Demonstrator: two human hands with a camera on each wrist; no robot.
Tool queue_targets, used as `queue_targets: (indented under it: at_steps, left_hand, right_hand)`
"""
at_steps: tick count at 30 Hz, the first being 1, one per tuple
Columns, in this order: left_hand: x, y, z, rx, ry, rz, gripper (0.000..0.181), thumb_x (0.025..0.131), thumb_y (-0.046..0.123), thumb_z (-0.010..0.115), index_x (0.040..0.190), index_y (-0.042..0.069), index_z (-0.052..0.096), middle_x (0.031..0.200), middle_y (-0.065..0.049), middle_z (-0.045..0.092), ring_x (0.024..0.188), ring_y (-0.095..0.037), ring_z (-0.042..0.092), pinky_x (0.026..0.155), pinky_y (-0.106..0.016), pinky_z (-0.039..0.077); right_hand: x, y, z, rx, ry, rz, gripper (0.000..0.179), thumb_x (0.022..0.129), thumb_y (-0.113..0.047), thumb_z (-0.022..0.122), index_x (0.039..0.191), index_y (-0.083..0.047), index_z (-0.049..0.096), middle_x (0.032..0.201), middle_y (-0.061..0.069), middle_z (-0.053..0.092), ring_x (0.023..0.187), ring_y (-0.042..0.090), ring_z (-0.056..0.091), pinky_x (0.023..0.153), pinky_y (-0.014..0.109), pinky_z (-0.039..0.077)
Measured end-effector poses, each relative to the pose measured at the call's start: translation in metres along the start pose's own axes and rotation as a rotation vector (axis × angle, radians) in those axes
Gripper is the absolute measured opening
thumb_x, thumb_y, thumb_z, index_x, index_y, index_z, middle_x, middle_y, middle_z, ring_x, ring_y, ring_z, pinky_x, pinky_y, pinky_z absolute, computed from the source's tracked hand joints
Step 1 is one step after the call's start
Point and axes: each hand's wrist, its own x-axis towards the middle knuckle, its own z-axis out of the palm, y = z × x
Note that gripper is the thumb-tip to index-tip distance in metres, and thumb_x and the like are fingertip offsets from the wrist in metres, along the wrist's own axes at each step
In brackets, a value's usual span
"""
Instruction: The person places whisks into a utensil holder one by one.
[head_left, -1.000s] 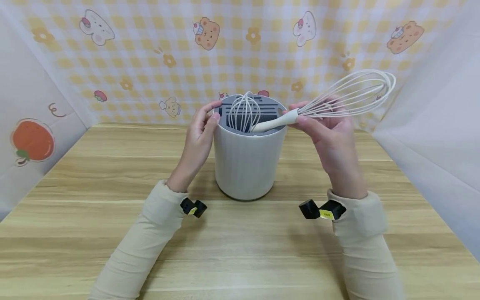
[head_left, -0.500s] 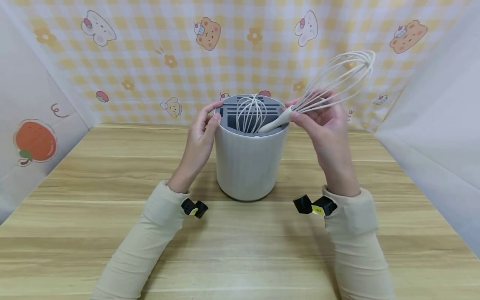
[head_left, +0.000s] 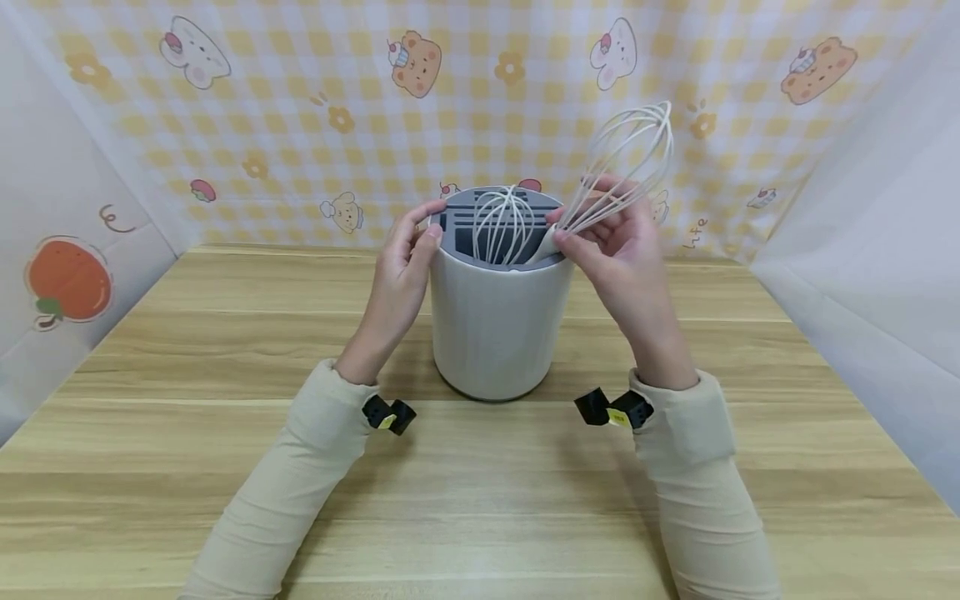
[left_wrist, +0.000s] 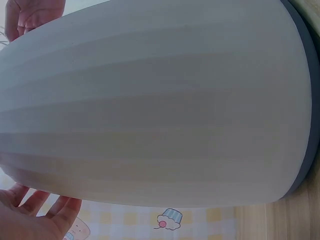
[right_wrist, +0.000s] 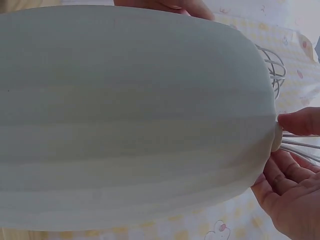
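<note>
A white utensil holder (head_left: 498, 333) with a grey slotted insert (head_left: 457, 218) stands upright on the table. My left hand (head_left: 401, 267) grips its left side near the rim, thumb in front and fingers behind. In my right hand (head_left: 626, 250), thumb and fingers pinch a white whisk (head_left: 547, 242) near the base of its wires. The lower handle dips into the front opening, while its wire loops (head_left: 637, 142) lean up and right above the rim. A second whisk (head_left: 504, 225) stands in that opening with its wire head showing; the handle is hidden. In the right wrist view, the holder (right_wrist: 135, 120) hides most of the insert.
A wood-grain table (head_left: 480, 500) lies under the holder. Behind it hangs a yellow checked cloth (head_left: 300, 167) with cartoon prints, and white cloth walls (head_left: 862, 250) flank both sides.
My right hand has moved left toward the holder, tipping the whisk steeper and lowering more of its handle into the front opening. The left hand keeps its grip on the holder.
</note>
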Motion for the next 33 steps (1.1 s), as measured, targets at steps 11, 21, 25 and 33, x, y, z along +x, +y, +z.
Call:
queue_targets:
  at_steps: [11,21,25,33]
  left_hand:
    - [-0.0002,0.0016,-0.0005,0.002,0.002,0.001,0.038,0.097,0.024,0.041,0.132,0.012,0.049,0.129,-0.006,0.047,0.094,-0.013,0.050,0.083,-0.025,0.039]
    - [-0.0009,0.0015,-0.0011,0.007,-0.006,-0.006,0.038,0.097,0.025,0.041,0.133,0.013,0.048,0.130,-0.004,0.046,0.094,-0.013,0.049,0.084,-0.026,0.040]
    - [-0.0008,0.0011,-0.0013,0.013,-0.006,-0.002,0.038,0.097,0.025,0.041,0.132,0.013,0.048,0.131,-0.004,0.046,0.093,-0.013,0.049,0.084,-0.027,0.040]
    - [-0.0003,0.0010,-0.0020,0.021,-0.012,-0.002,0.038,0.097,0.026,0.041,0.133,0.014,0.048,0.130,-0.004,0.046,0.094,-0.013,0.049,0.084,-0.028,0.040]
  right_hand:
    - [0.0000,0.0020,0.0065,-0.057,0.022,-0.014,0.072,0.080,0.008,0.063,0.137,-0.012,0.024,0.108,0.019,0.059,0.101,0.024,0.060,0.084,0.022,0.049]
    - [-0.0019,0.0029,0.0077,-0.085,0.021,-0.118,0.084,0.082,0.004,0.062,0.146,-0.023,0.015,0.119,0.015,0.050,0.108,0.033,0.054,0.089,0.028,0.049]
    - [-0.0026,0.0046,0.0074,-0.178,0.015,-0.166,0.080,0.080,0.005,0.064,0.144,-0.018,0.021,0.118,0.013,0.053,0.100,0.033,0.056,0.089,0.029,0.046]
    - [-0.0021,0.0046,0.0066,-0.399,-0.025,-0.149,0.073,0.078,0.004,0.068,0.139,-0.010,0.030,0.123,0.012,0.050,0.099,0.024,0.057,0.091,0.027,0.045]
